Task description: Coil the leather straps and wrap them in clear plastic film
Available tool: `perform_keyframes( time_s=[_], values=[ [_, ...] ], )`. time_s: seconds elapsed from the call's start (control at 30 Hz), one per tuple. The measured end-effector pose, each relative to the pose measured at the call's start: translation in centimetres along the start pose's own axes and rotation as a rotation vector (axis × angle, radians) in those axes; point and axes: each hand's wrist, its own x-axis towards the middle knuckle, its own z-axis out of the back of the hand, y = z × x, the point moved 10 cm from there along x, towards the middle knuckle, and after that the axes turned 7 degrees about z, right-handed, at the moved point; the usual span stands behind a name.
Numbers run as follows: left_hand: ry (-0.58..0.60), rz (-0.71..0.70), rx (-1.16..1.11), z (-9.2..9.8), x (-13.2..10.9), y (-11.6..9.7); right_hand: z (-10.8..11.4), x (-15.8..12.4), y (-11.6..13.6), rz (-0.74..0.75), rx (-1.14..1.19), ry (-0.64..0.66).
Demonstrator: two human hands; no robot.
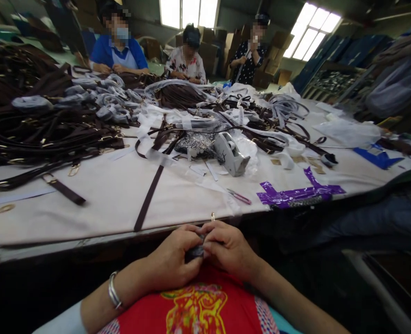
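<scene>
Close to my lap, just in front of the table edge, my left hand (177, 255) and my right hand (228, 246) meet with fingers closed. Between them is a small dark grey, shiny bundle (195, 251), mostly covered by the fingers. A gold metal clasp (213, 217) sticks up above my right fingers; whether it belongs to the bundle I cannot tell. On the table beyond lie a dark brown strap (150, 197), a short strap piece with a gold ring (64, 190) and a pink cutter (239, 196).
A white tape dispenser (230, 155) stands mid-table near purple tape (298, 194). Brown straps (45, 132) pile up at left, with plastic-wrapped coils (113, 99) behind. A blue piece (377, 157) lies at right. Several people sit or stand across the table.
</scene>
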Motion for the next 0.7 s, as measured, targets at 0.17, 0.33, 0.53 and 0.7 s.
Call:
perform_keyframes(
  time_s=[0.17,0.33,0.53,0.7],
  values=[
    [0.138,0.071,-0.002,-1.6,-1.1,1.2,-1.0,-1.7,-1.5,-0.156,0.033,0.021],
    [0.304,0.305,-0.148,-3.7,-1.9,3.9,-1.3,-2.4,-1.1,-0.153,-0.057,0.044],
    [0.214,0.196,-0.067,-3.6,-1.6,3.2,-1.6,-2.8,-2.1,-0.269,0.010,0.088],
    [0.194,0.150,-0.010,-3.6,-1.5,2.7,-1.4,-2.7,-1.9,-0.276,-0.029,0.201]
  ],
)
